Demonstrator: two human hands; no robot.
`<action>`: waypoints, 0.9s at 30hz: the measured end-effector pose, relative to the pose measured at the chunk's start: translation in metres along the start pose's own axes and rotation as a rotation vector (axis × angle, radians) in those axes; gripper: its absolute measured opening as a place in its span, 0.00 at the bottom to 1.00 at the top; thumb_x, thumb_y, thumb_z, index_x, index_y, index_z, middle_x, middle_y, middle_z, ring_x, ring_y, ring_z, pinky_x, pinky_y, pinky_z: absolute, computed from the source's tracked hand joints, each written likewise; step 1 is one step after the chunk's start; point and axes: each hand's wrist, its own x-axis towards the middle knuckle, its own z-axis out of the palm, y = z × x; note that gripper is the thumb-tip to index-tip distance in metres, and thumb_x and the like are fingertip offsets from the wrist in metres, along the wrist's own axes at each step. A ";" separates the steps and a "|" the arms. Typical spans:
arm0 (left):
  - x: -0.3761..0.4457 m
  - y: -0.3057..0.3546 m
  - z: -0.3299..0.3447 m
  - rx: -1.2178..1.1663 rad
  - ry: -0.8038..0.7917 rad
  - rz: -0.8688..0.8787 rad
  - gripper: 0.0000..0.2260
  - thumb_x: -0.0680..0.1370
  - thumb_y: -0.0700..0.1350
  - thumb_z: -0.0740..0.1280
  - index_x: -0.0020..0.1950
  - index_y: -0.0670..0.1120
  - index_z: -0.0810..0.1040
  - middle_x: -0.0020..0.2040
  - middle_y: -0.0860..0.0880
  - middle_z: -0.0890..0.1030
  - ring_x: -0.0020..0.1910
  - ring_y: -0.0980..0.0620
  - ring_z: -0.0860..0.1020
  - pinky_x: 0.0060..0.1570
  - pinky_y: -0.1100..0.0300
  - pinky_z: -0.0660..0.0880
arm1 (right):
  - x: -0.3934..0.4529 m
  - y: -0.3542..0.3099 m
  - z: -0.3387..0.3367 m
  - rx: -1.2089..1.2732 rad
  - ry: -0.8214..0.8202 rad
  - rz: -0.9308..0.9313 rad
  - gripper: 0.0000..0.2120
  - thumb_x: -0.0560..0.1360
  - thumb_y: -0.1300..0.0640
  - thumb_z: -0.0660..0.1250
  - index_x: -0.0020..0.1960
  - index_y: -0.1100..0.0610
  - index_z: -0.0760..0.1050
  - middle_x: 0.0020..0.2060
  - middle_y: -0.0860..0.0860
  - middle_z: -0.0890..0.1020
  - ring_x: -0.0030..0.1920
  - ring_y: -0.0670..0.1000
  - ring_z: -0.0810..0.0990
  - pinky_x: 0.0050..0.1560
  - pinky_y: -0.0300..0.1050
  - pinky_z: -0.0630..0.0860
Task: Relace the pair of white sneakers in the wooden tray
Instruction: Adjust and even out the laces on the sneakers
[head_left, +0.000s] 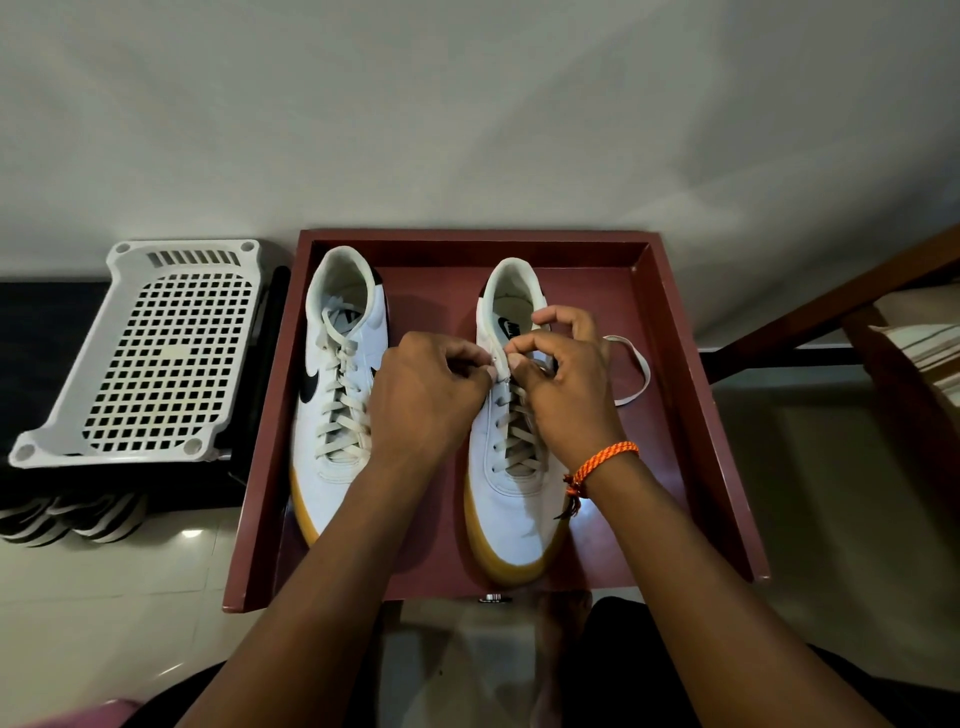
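Note:
Two white sneakers with tan soles stand side by side, toes toward me, in a reddish-brown wooden tray (675, 332). The left sneaker (332, 415) is laced up to its top eyelets. Over the upper eyelets of the right sneaker (511, 499) both hands meet. My left hand (426, 395) pinches the edge of the eyelet flap. My right hand (563, 379), with an orange braided band on its wrist, pinches the cream lace (636, 371) at an eyelet. A loose loop of that lace trails to the right on the tray floor.
A white perforated plastic rack (156, 358) lies left of the tray on a dark surface. Striped black-and-white items (72, 517) sit below it. A wooden frame (852, 301) and a striped cloth (930, 353) stand at the right. Glossy tiled floor surrounds the tray.

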 end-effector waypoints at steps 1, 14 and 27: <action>0.000 0.000 0.000 0.003 0.002 -0.003 0.03 0.76 0.46 0.79 0.49 0.52 0.90 0.41 0.57 0.87 0.42 0.60 0.85 0.49 0.51 0.84 | 0.000 -0.001 0.000 0.006 0.000 -0.001 0.09 0.76 0.60 0.76 0.43 0.46 0.84 0.63 0.42 0.73 0.68 0.50 0.69 0.69 0.61 0.71; 0.002 -0.001 -0.005 -0.020 0.016 0.018 0.04 0.76 0.52 0.75 0.47 0.55 0.89 0.38 0.59 0.87 0.38 0.60 0.85 0.46 0.50 0.84 | -0.001 -0.004 -0.005 -0.270 0.027 -0.160 0.04 0.75 0.58 0.71 0.46 0.50 0.82 0.67 0.44 0.74 0.66 0.51 0.69 0.63 0.54 0.65; 0.008 0.012 -0.037 -0.964 -0.280 -0.275 0.05 0.84 0.38 0.65 0.51 0.42 0.80 0.57 0.39 0.87 0.58 0.41 0.86 0.64 0.46 0.80 | 0.004 -0.004 -0.014 -0.374 -0.020 -0.170 0.05 0.72 0.52 0.71 0.44 0.53 0.79 0.63 0.46 0.77 0.59 0.52 0.73 0.58 0.52 0.72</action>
